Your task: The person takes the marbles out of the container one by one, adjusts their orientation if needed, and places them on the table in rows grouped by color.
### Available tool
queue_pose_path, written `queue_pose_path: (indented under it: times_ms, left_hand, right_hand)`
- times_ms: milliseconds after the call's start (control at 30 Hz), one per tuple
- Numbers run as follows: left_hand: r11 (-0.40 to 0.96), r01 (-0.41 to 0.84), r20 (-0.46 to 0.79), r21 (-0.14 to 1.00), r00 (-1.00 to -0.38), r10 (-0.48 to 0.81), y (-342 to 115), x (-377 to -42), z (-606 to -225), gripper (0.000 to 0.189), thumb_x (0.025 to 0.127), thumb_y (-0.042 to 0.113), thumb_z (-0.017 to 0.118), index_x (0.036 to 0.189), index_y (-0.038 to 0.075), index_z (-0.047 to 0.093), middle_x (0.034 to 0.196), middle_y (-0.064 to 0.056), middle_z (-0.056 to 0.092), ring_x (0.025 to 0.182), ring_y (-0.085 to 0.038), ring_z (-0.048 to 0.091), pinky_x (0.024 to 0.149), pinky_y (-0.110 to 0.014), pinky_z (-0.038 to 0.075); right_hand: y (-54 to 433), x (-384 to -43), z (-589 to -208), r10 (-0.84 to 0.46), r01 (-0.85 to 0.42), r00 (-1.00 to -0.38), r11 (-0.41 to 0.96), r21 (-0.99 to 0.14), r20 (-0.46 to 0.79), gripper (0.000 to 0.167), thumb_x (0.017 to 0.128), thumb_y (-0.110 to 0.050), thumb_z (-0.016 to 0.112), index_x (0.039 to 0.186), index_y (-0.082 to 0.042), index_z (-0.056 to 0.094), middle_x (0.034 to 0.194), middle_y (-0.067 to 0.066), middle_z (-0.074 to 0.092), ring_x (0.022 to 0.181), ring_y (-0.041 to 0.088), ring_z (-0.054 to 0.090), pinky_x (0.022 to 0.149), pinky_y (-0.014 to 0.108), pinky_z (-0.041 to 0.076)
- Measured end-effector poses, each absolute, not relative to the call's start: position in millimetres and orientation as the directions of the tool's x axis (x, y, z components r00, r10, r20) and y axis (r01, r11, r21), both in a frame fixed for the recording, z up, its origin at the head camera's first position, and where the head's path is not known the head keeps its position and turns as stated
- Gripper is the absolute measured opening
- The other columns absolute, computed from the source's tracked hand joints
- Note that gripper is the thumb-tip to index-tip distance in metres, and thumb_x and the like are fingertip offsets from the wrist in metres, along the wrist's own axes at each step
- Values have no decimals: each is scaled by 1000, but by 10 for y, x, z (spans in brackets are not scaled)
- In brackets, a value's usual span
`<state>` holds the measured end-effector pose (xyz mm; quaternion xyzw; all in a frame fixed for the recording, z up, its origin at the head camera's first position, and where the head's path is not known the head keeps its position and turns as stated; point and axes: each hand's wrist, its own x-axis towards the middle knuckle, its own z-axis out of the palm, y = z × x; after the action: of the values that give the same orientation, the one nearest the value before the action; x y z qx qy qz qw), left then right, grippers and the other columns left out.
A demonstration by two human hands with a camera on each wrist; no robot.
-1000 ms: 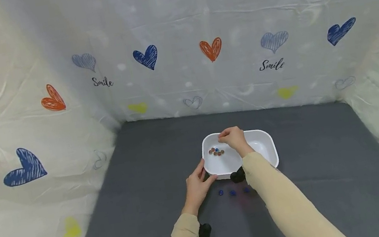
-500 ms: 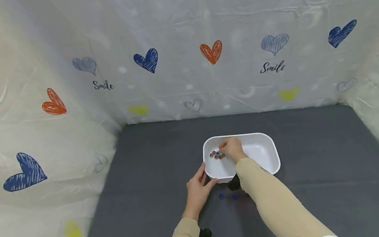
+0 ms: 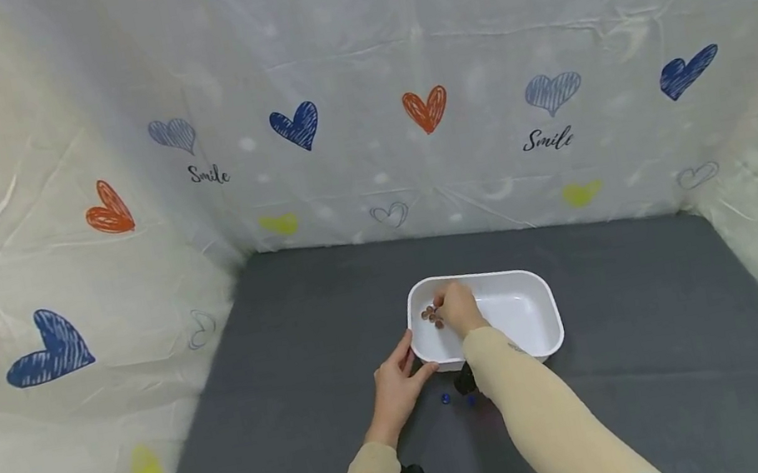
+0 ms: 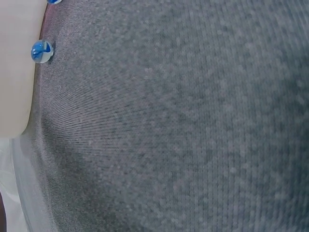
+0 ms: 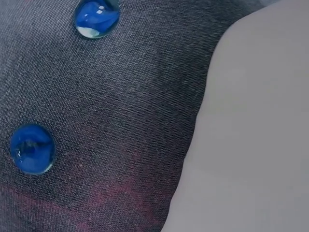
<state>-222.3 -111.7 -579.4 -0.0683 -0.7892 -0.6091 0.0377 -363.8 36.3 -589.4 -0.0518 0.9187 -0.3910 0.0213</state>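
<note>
A white tray [image 3: 522, 313] lies on the dark grey cloth, with a small group of brown marbles [image 3: 431, 315] at its left end. My right hand [image 3: 459, 309] reaches into the tray with its fingers bent down over the group's right side; the fingertips cover part of it, and what lies between them is hidden. At the tray's near left corner my left hand [image 3: 397, 390] rests with fingers along the left side and thumb at the front wall. Blue marbles [image 3: 446, 399] lie on the cloth before the tray. Neither hand's grasp shows in its wrist view.
In the right wrist view two blue marbles [image 5: 33, 149] lie beside the tray's pale outer wall [image 5: 251, 125]. The left wrist view shows a blue-and-clear marble [image 4: 42, 51] close to the wall. A heart-printed curtain [image 3: 363, 146] stands behind the cloth [image 3: 317, 315].
My right hand has come down and slightly left onto the marbles, covering the blue one seen among them earlier. My left hand has stayed at the tray's corner.
</note>
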Motion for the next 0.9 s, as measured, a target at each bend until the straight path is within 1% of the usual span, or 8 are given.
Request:
queue_pose_path:
  times_ms: [100,200,267,400,433,567,733,900]
  left_hand:
    - [255,148,135,956,-989,67,-1072,-2204,-5803,75,78,13,75,140,-1,36,143,-16,33,125,-23,40,93,-21,43]
    - [253,158,144,955,-987,73,-1033,-2185,-5818,75,78,15,75,140,-1,36,143,-17,33,124,-24,40,93,-21,43]
    - [238,164,148,957,-986,82,-1002,-2132,-5721,74,79,12,74,139,-4,35,143,-21,32,125,-28,39,94,-27,43]
    - [246,163,145,955,-985,90,-974,-2125,-5707,73,79,10,74,140,-4,35,143,-22,32,125,-28,38,95,-27,43]
    - [250,161,142,955,-986,93,-972,-2127,-5707,74,79,10,74,140,-4,35,143,-22,32,125,-28,38,95,-27,43]
    - [288,156,141,945,-987,73,-1003,-2193,-5820,76,77,15,75,140,1,37,143,-17,34,124,-24,41,93,-21,43]
    - [309,139,135,941,-990,33,-1062,-2225,-5808,75,77,15,76,140,2,38,142,-15,35,124,-22,41,93,-21,43]
    - [308,122,116,944,-992,39,-1093,-2269,-5781,75,78,16,75,141,3,36,144,-13,33,125,-21,40,93,-18,42]
  right_hand:
    - [364,-3414,-5638,-72,-22,-996,725,-688,-45,8,75,7,68,70,0,68,69,7,64,67,22,57,60,32,50]
    - [394,-3239,-5496,-74,-48,-997,728,-684,-9,6,77,7,65,75,3,69,73,10,65,67,21,55,56,24,46]
    - [433,-3195,-5474,-88,-76,-996,722,-688,17,7,76,7,64,74,3,69,70,8,65,64,18,54,55,21,44]
    - [503,-3220,-5498,-85,-54,-996,681,-730,-5,8,75,7,65,76,2,71,68,6,65,60,15,54,54,21,46]
    - [527,-3265,-5555,-76,-43,-997,668,-743,-11,7,76,5,66,76,1,71,68,5,65,61,15,56,56,23,48]
    - [572,-3289,-5478,-53,-20,-998,616,-787,-17,7,82,-2,68,87,0,73,79,7,67,68,16,60,58,24,52]
    - [648,-3259,-5273,-75,-72,-996,548,-833,37,13,85,-10,68,96,-4,72,90,6,68,83,21,62,71,32,54]
    - [798,-3153,-5132,-23,-102,-994,457,-884,103,16,85,-13,69,98,-5,72,92,5,68,87,21,62,74,34,54]
